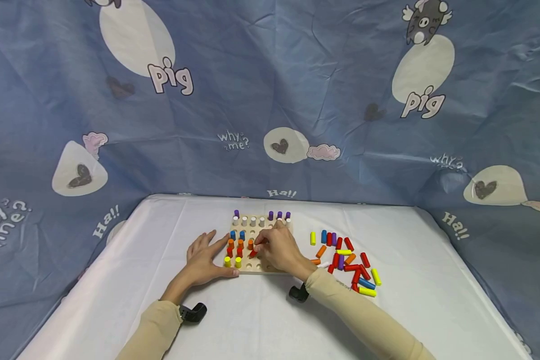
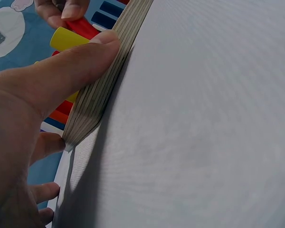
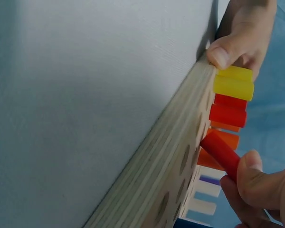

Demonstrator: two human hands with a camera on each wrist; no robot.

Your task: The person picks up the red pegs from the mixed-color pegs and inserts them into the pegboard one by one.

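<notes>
You have your widest passage at the lower centre of the head view, where bare worktop (image 1: 247, 325) runs between your sleeves. At centre, your right hand (image 1: 279, 247) and its tilted red peg (image 1: 253, 254) block the middle of the pegboard (image 1: 254, 270) — upright orange pegs (image 1: 240, 244) crowd the left, white pegs (image 1: 253, 223) the top. Your left hand (image 1: 202, 262) bars the lower-left corner. Loose pegs (image 1: 340, 262) obstruct right of centre — a narrow gap separates them from the board.
</notes>
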